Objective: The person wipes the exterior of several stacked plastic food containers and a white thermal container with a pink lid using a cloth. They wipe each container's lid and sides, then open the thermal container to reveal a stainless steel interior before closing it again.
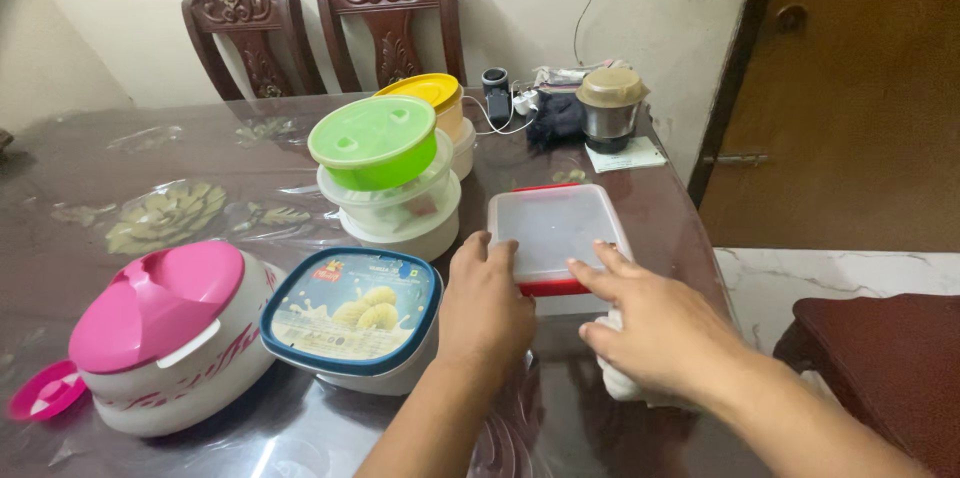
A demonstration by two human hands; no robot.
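A rectangular box (556, 236) with a frosted, translucent lid and a red rim lay flat and closed on the worktop (120, 168), close to its right edge and towards the near corner. Its long sides ran roughly parallel to that edge. A crumpled white cloth (620, 378) lay just nearer.

Single head-worn camera, looking forward and down across desk (120, 168) from its near edge, close above own forearms, facing wall and two carved chairs (325, 23).
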